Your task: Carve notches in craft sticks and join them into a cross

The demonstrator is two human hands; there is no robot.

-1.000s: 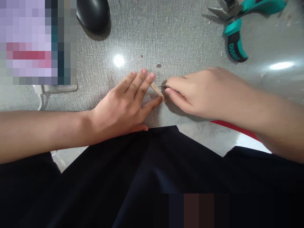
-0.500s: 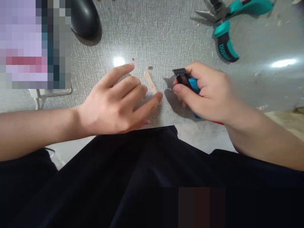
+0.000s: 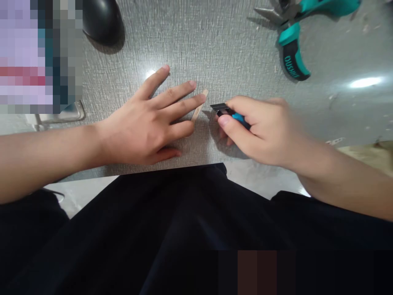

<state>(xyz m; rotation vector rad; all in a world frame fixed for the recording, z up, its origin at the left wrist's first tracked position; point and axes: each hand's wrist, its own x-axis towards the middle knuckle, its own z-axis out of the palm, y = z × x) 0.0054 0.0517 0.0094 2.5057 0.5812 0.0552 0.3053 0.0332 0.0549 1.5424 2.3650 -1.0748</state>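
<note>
Centrally, your left hand (image 3: 150, 127) lies spread, touching a thin stick (image 3: 197, 112), while right of centre your right hand (image 3: 260, 129) is wrapped round a knife (image 3: 240, 119).

Stick (image 3: 198, 110): pale, matt wood. Knife (image 3: 239, 119): smooth metal blade (image 3: 219, 107), blue plastic. Pliers (image 3: 289, 34), one o'clock: metal, matt-looking handles (image 3: 292, 59). Counter (image 3: 184, 45): fine-ribbed, glossy.

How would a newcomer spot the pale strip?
On the gray table, find the spread left hand. The pale strip lies slanted at its fingertips, toward the right hand's cutter. It's thin and tan, unlike the black mouse and teal-and-black pliers.
</note>
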